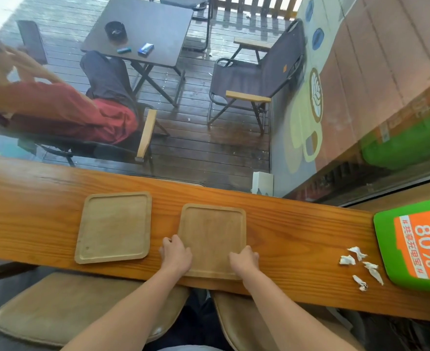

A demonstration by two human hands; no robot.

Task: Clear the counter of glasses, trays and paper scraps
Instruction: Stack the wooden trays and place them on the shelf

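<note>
Long orange-brown wooden tabletop (284, 224) under a window. Two square light-wood trays with raised rims: left tray (114, 227) lies flat mid-tabletop, untouched; right tray (212, 239) sits at the near edge, its near rim flush with the edge. Left hand (175, 254) grips the right tray's near-left corner, fingers (169, 243) curled over the rim. Right hand (244, 259) grips the near-right corner, fingers (248, 250) curled over that rim. Four crumpled white paper scraps (360, 267) lie near the right end of the tabletop, just beside a green and orange sign (416, 244). Tan cushioned stools (57, 310) stand below the near edge.
</note>
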